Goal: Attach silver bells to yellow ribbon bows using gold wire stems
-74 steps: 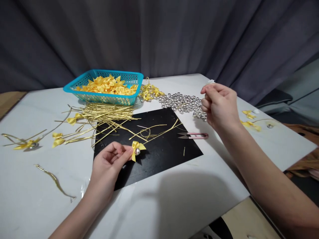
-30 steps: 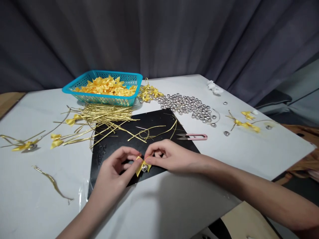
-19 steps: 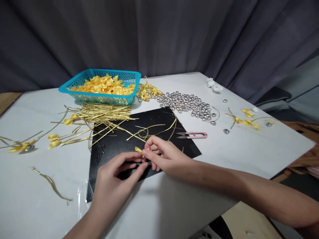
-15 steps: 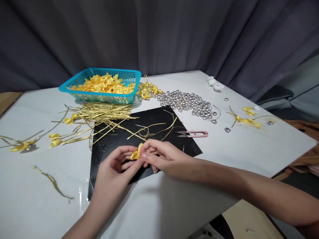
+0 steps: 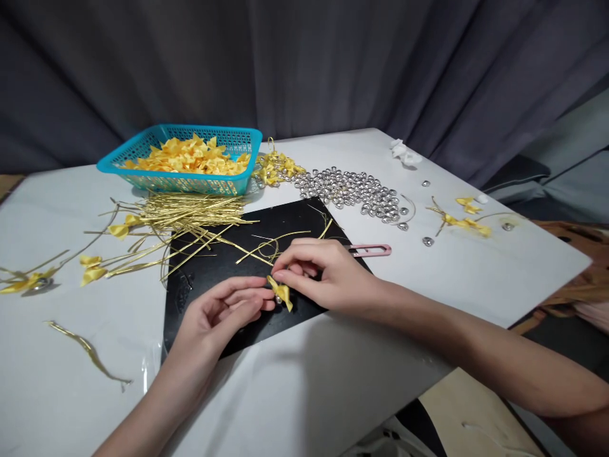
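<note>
A small yellow ribbon bow (image 5: 283,294) with a silver bead (image 5: 278,299) on its underside hangs over the black board (image 5: 223,260). Thumb and forefinger of my right hand (image 5: 328,276) pinch at its upper end; whether they hold the ribbon itself or a thin thread there is too small to tell. To its left, my left hand (image 5: 216,317) has its fingers stretched out and loosely curved, the tips close beside or touching the bow. Gold wire ties (image 5: 252,254) lie on the board beyond both hands. My right hand partly covers pink-handled thread snips (image 5: 373,250).
A blue basket (image 5: 176,181) of yellow bows stands at the back left, with a pile of gold ties (image 5: 190,211) before it. Silver beads (image 5: 352,190) spread across the back middle. Loose bows with ties (image 5: 464,223) lie at right; a twisted gold tie (image 5: 90,352) lies front left.
My left fingers have loosened from the bow, which now shows with its bead between the hands. My right hand has moved slightly up and right, covering the snips' blades. The view has shifted slightly.
</note>
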The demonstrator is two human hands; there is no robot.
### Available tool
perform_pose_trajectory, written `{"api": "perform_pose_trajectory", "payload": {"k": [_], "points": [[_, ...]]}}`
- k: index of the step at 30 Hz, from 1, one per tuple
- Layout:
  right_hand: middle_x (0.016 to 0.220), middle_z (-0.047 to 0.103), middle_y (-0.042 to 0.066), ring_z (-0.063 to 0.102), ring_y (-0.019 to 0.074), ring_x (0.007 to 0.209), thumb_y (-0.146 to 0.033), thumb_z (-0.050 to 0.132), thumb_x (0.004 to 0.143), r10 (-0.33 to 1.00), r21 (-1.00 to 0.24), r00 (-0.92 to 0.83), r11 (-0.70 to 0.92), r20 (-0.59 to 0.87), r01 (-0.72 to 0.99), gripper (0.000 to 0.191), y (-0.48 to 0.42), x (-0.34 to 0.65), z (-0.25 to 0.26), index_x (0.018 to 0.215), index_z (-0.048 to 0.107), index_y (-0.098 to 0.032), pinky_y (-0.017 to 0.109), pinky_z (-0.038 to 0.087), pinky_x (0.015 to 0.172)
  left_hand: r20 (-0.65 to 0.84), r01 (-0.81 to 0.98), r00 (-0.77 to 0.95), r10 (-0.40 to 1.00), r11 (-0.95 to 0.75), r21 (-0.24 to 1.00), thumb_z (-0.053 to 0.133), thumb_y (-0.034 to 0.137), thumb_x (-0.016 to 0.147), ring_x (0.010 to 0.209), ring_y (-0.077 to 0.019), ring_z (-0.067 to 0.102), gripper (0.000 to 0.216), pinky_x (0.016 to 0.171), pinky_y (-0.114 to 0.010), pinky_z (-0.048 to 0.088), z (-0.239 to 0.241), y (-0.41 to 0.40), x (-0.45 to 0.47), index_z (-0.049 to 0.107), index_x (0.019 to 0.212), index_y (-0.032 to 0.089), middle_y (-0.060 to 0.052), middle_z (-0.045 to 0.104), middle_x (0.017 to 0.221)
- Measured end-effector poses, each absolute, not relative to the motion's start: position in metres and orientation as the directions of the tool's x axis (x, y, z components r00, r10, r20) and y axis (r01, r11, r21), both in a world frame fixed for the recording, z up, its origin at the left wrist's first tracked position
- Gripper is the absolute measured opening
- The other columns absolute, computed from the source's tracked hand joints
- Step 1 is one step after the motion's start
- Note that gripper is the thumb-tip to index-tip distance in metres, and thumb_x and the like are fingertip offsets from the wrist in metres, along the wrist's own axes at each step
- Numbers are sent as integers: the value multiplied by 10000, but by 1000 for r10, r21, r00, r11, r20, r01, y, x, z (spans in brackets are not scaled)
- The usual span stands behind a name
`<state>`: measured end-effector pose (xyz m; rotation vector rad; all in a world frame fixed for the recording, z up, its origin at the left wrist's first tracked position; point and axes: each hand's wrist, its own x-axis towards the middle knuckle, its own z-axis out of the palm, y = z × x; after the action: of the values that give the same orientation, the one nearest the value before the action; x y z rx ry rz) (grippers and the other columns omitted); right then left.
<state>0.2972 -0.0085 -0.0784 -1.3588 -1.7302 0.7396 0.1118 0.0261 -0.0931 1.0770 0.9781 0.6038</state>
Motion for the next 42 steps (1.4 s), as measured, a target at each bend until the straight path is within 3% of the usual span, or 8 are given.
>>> {"api": "perform_pose_trajectory", "payload": {"k": [7, 11, 16, 21, 25, 29, 35, 42], "points": [[703, 543, -16, 469, 54, 593, -160, 522, 848, 971, -985, -232, -24, -63, 168, 83, -15, 286, -73, 862, 594, -122, 158, 377, 518, -218, 340, 415, 883, 72, 938, 814, 336, 550, 564, -107, 560, 388, 509, -195, 471, -95, 10, 123, 637, 861, 186, 37, 618, 664], [797, 582, 9, 546, 70, 694, -144, 465, 879, 946, -997, -318, -40, -58, 61, 111, -17, 289, -61, 933, 561, -132, 179, 451, 612, -131, 332, 421, 897, -19, 943, 740, 378, 651, 641, -129, 593, 277, 568, -214, 479, -98, 9, 124, 654, 845, 200, 3, 677, 749], [760, 571, 1, 541, 78, 686, -126, 475, 873, 973, -969, -228, 98, 45, 229, 112, -11, 299, -65, 888, 586, -127, 190, 415, 595, -221, 224, 421, 880, 135, 965, 744, 355, 633, 592, -110, 599, 169, 537, -172, 468, -94, 18, 121, 716, 700, 203, 7, 716, 671], [754, 558, -1, 498, 83, 649, -129, 459, 877, 996, -911, -73, 74, 48, 406, 138, -1, 304, -80, 902, 595, -129, 204, 364, 554, -376, 137, 437, 817, 352, 926, 790, 367, 613, 728, -120, 681, 264, 671, -142, 501, -91, 25, 115, 762, 833, 225, -8, 764, 737], [619, 441, -55, 374, 62, 559, -189, 571, 840, 997, -942, -59, -24, -47, 334, 71, 1, 299, -86, 813, 580, -124, 202, 300, 516, -414, 99, 463, 784, 419, 903, 765, 377, 664, 826, -135, 697, 287, 718, -135, 504, -92, 26, 112, 765, 902, 218, -32, 777, 840], [542, 259, -104, 231, 45, 506, -263, 748, 698, 980, -953, -124, -118, -157, 277, 223, -3, 294, -91, 748, 576, -129, 211, 175, 464, -426, 70, 443, 788, 444, 893, 796, 370, 623, 775, -135, 699, 332, 673, -142, 517, -92, 25, 114, 761, 912, 211, -30, 778, 829], [567, 260, -96, 247, 44, 518, -272, 719, 734, 983, -966, -130, -98, -132, 237, 199, -5, 290, -96, 764, 595, -120, 214, 186, 471, -398, 14, 437, 807, 436, 900, 798, 362, 640, 763, -142, 707, 317, 705, -170, 529, -93, 24, 114, 737, 921, 229, -8, 768, 768], [562, 269, -101, 250, 40, 518, -388, 786, 646, 967, -974, -157, -182, -202, 135, 357, -6, 289, -90, 735, 561, -125, 205, 181, 464, -363, 132, 315, 877, 338, 932, 791, 438, 616, 660, -99, 642, 254, 626, -124, 492, -96, 25, 112, 740, 702, 204, 12, 721, 689]]}}
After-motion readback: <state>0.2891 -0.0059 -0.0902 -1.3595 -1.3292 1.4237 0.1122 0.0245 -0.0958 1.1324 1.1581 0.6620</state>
